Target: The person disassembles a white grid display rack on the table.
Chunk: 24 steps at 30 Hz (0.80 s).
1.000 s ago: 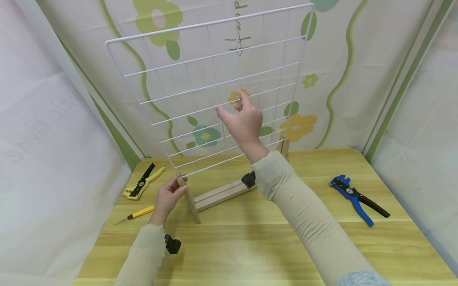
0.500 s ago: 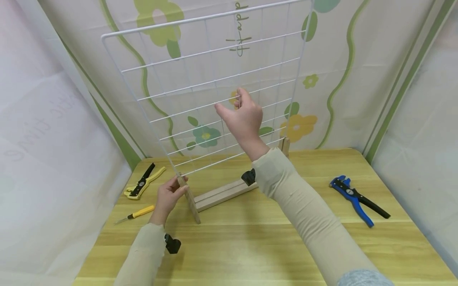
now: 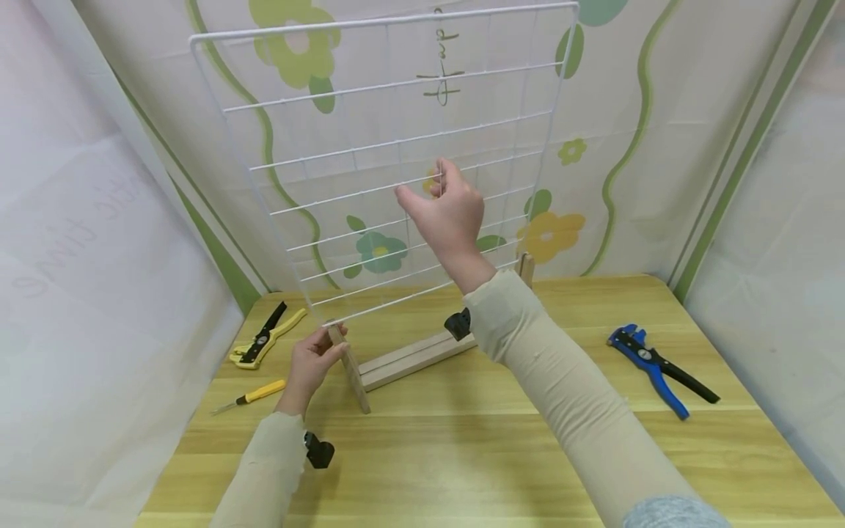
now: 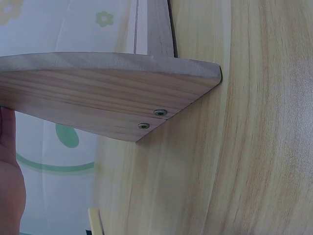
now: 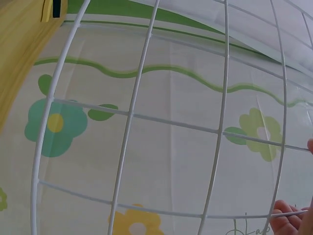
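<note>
The wooden stand is on the table, and the white wire grid leans up above this stand. The lower left corner of the grid is at the top of the stand's left board, and its lower right corner is near the right board; if the corners sit inside the wood, I cannot tell. The left hand pinches the upper part of the left board between thumb and fingers. The right hand is above the stand, with fingers bent around a wire of the grid. Low on the outer face of the left board, two screws are visible. To the left of the stand lie the yellow pliers and, nearer to the person, the screwdriver. To the right of the stand lie the blue pliers. Behind the stand hangs a cloth with printed flowers
</note>
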Each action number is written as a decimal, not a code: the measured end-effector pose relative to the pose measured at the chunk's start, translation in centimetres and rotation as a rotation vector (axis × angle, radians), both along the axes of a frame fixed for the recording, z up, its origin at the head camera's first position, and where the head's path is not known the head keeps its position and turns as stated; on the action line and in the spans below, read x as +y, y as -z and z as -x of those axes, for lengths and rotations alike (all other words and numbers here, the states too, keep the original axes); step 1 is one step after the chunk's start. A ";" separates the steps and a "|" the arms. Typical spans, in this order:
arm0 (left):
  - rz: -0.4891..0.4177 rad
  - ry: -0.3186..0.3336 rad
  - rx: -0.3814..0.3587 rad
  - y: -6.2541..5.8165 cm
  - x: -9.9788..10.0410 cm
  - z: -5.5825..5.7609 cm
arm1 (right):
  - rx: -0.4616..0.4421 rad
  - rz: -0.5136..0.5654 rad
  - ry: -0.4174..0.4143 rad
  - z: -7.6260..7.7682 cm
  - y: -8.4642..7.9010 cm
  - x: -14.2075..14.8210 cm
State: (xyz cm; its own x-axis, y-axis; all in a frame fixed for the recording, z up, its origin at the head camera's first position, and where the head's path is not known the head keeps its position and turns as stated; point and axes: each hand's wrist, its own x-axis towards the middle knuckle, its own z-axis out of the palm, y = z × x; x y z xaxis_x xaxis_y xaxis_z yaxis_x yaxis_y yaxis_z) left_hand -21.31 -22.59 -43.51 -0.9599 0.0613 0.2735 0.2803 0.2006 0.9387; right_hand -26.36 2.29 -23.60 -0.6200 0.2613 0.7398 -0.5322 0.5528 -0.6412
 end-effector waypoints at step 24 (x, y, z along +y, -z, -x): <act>-0.033 -0.022 -0.025 2.2 -0.7 1.4 | -0.094 0.147 0.027 -0.9 1.5 1.5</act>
